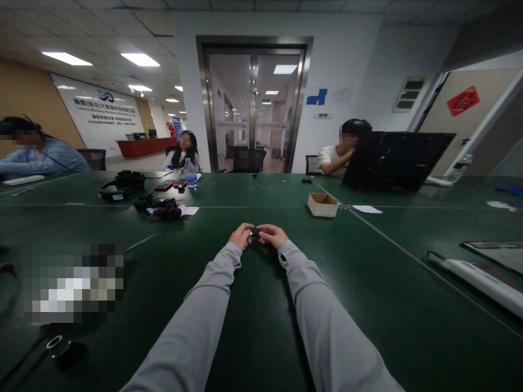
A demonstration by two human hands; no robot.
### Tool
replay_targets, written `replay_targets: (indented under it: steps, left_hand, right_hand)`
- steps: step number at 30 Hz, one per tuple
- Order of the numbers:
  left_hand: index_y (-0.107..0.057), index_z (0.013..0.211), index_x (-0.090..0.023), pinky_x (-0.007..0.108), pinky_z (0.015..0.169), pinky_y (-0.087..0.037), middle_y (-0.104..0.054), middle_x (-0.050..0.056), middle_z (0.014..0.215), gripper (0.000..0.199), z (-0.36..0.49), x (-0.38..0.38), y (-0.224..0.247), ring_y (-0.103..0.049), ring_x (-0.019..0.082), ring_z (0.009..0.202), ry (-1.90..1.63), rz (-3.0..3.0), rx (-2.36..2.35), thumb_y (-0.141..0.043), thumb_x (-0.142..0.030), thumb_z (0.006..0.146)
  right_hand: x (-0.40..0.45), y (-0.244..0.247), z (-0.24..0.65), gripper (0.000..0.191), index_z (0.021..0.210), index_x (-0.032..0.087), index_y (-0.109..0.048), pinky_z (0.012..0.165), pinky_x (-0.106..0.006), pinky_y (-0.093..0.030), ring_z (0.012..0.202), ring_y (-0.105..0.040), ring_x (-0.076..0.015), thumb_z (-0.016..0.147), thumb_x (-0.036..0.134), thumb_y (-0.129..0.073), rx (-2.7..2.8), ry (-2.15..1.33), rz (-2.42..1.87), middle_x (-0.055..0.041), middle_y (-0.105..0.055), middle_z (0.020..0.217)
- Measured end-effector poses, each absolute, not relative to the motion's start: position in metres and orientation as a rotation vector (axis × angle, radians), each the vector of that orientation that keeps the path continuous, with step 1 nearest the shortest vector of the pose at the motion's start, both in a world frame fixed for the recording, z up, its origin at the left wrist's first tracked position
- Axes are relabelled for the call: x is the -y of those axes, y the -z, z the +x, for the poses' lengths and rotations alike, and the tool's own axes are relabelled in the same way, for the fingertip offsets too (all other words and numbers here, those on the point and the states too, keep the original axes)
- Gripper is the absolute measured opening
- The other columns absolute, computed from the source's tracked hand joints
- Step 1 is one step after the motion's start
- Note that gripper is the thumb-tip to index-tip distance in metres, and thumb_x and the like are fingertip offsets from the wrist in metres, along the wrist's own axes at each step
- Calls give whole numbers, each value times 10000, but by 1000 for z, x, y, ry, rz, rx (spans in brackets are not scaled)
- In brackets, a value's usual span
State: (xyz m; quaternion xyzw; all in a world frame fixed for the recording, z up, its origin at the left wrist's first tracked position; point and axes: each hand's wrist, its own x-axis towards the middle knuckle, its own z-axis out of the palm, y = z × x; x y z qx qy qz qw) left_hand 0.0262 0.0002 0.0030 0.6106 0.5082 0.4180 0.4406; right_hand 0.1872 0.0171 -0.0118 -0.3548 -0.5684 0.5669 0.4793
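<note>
Both my arms reach forward over the green table [253, 326]. My left hand [242, 235] and my right hand [273, 235] meet at the middle, fingers bent. Between their fingertips is a small dark object [255, 232] with a light, shiny bit at its left end. It is too small for me to tell its kind. Each hand pinches one side of it, just above the tabletop. The fingers hide part of it.
An open cardboard box [322, 206] stands beyond my right hand. Left of it lie black cables [159, 208], a black headset [121, 185] and a water bottle [190, 175]. A monitor [396, 160] and a power strip [482, 280] are at right. Several people sit around the table.
</note>
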Motion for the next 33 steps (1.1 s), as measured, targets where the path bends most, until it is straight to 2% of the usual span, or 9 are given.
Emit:
replay_targets:
  steps: [11,33]
  left_hand:
    - [-510,1019,-213,137,341,-291,-474,-59,558,305,26,1,-4,-386,42,364,-1046,1556,-1254,-416,-182,731]
    - [-543,978,-201,161,356,-299,-462,-55,526,284,26,2,-5,-391,60,374,-1059,1537,-1255,-415,-207,724]
  right_hand:
    - [-16,11,187,364,889,144,-621,504,-208,-493,556,-587,-108,565,238,-757,1405,-1381,-856,-37,-636,763]
    - [-18,12,187,350,888,148,-623,491,-200,-491,549,-590,-106,572,227,-754,1398,-1374,-864,-40,-635,791]
